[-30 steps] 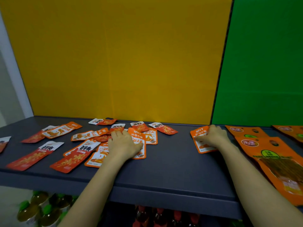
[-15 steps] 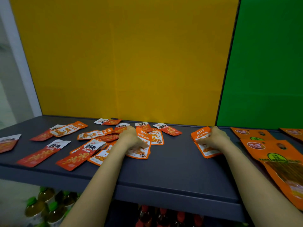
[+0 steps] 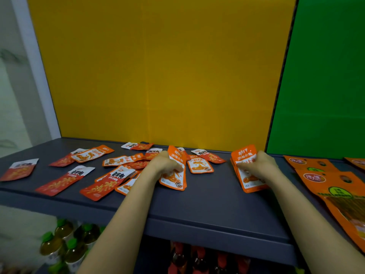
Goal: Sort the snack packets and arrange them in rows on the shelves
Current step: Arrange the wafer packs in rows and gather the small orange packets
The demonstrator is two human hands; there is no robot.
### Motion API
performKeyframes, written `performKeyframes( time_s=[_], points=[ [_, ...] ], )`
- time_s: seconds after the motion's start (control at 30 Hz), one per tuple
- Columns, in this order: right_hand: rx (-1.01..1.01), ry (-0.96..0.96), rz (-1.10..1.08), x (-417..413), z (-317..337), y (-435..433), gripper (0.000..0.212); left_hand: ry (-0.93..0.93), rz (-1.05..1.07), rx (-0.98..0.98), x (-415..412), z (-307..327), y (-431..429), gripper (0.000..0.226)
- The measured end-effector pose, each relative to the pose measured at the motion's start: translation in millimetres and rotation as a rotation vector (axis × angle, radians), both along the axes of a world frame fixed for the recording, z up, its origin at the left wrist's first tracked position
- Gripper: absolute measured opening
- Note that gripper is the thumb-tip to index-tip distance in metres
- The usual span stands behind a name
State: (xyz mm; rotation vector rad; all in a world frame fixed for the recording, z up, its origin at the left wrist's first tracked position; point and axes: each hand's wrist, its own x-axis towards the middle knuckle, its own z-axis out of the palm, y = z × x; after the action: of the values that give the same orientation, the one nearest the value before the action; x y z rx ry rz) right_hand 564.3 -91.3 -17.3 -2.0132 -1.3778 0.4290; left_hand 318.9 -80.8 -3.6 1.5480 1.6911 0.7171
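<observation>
While both hands work on the shelf [image 3: 207, 204], the left hand [image 3: 163, 165] near the middle of the frame is curled around an orange packet [image 3: 174, 175], thumb on its face and fingers behind, so that the packet's top edge tilts up off the shelf while its lower end looks to rest on it. Right of centre, the right hand [image 3: 258, 165] pinches a small stack [image 3: 246, 175] of the same orange packets, fingertips [image 3: 240, 165] pressing on the top one; the stack's near end rests on the shelf. Just beside the left hand, between the two hands, another orange packet [image 3: 199, 165] lies flat. Left of the left hand, red packets [image 3: 65, 179] with white tops and more orange ones lie scattered and overlapping, in no row, reaching to the left edge of the frame. At the right edge lie large orange pouches [image 3: 343, 198], well apart from the small ones. Behind the shelf stand a yellow panel [image 3: 158, 66] and, on the right, a green panel [image 3: 325, 76]. Below the shelf, at lower left, bottles [image 3: 65, 244] with green caps show, and red-capped bottles [image 3: 197, 258] at bottom centre.
</observation>
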Motion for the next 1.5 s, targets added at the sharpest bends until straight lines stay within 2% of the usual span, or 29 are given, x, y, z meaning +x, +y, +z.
performKeyframes(
  time_s=[0.17,0.37,0.53,0.67,0.87,1.03,1.2,1.37,1.5],
  points=[
    [0.146,0.206,0.069,-21.7,4.5,13.2,0.049,-0.052,0.026,0.119,-19.0,11.5,-3.9,0.024],
    [0.159,0.358,0.251,-68.4,13.2,27.6,0.041,0.000,0.012,0.149,-78.0,18.1,-27.9,0.028],
    [0.134,0.220,0.252,-98.0,0.2,37.5,0.047,0.023,0.038,0.035,-94.7,-8.7,-33.4,0.042],
    [0.033,0.081,0.246,-100.9,-8.6,42.2,0.054,0.299,0.034,0.058,-90.2,-15.1,-32.6,0.051],
    [-0.040,-0.036,0.236,-99.1,-10.5,47.0,0.064,0.421,0.023,0.014,-81.7,-9.7,-29.9,0.059],
    [-0.072,-0.051,0.190,-99.1,-9.4,48.6,0.061,0.367,0.045,-0.069,-76.6,-0.7,-24.7,0.066],
    [-0.089,-0.015,0.153,-96.9,-7.8,46.7,0.049,0.310,0.047,-0.041,-74.7,1.4,-21.5,0.070],
    [-0.106,0.086,0.119,-95.6,-6.1,37.6,0.065,0.228,-0.011,0.062,-77.0,-4.6,-22.7,0.068],
    [-0.046,0.180,0.070,-88.8,-5.6,25.6,0.067,0.000,-0.037,0.121,-82.2,-10.0,-23.9,0.035]
  ],
)
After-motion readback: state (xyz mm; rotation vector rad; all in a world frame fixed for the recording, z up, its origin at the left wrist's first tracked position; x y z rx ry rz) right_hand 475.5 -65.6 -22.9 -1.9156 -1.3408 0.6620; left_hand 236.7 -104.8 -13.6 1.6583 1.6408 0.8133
